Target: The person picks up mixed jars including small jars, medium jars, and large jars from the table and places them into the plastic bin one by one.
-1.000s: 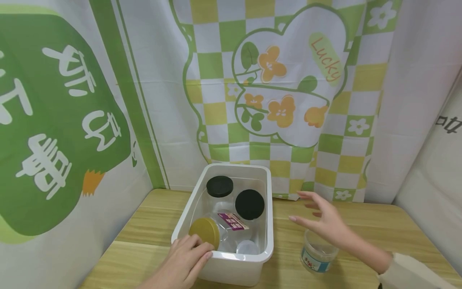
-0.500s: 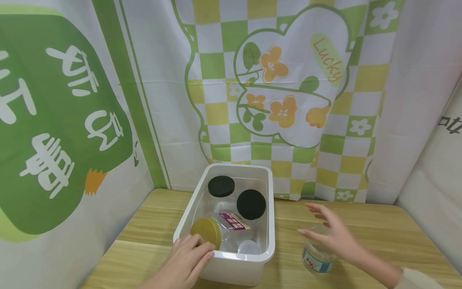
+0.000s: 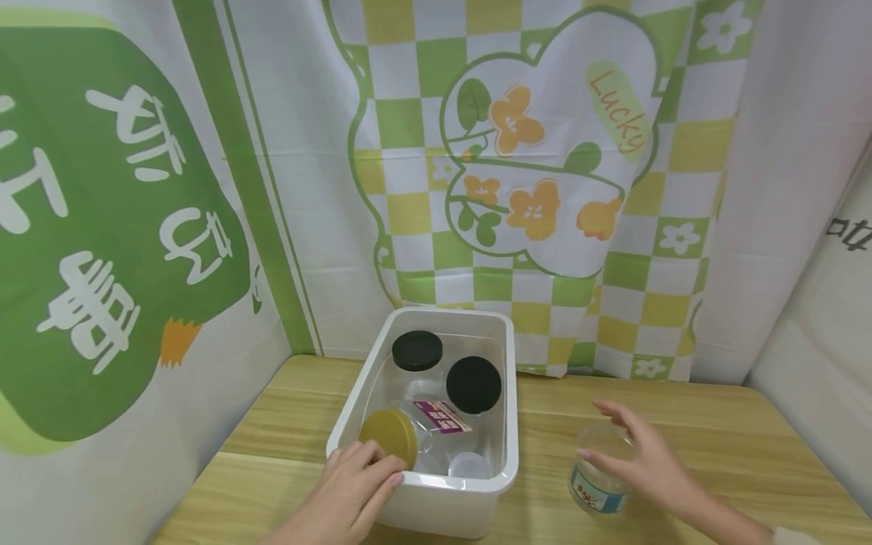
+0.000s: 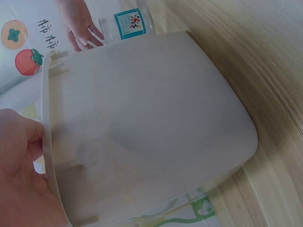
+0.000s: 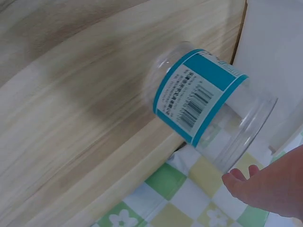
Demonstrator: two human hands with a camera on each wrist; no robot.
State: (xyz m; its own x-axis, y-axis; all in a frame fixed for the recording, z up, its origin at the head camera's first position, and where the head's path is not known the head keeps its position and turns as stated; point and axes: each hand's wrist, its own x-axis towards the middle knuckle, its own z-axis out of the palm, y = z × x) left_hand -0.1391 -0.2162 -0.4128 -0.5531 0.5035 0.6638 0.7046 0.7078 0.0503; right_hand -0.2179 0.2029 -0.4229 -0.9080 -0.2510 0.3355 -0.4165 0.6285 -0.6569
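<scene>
A white plastic bin [image 3: 436,511] stands on the wooden table, and my left hand [image 3: 347,488] grips its near rim with the fingers curled over. In the left wrist view the thumb lies on the bin's outer side [image 4: 142,123]. To the right of the bin, a clear lidless jar [image 3: 596,496] with a blue-edged label stands upright. My right hand [image 3: 647,462] hovers at the jar's mouth, thumb and fingers spread apart. From the right wrist, the fingers [image 5: 241,182] appear close to the jar's rim [image 5: 253,135]; whether they touch it I cannot tell.
Inside the bin are jars with a black lid [image 3: 417,350], another black lid [image 3: 473,384] and a yellow lid [image 3: 391,435], plus a small whitish round piece [image 3: 468,465]. A printed curtain [image 3: 477,288] hangs behind the table [image 3: 272,431].
My right hand has moved down and slightly right, toward the jar's mouth. The left hand stays on the bin's rim, and bin and jar have not moved on the table.
</scene>
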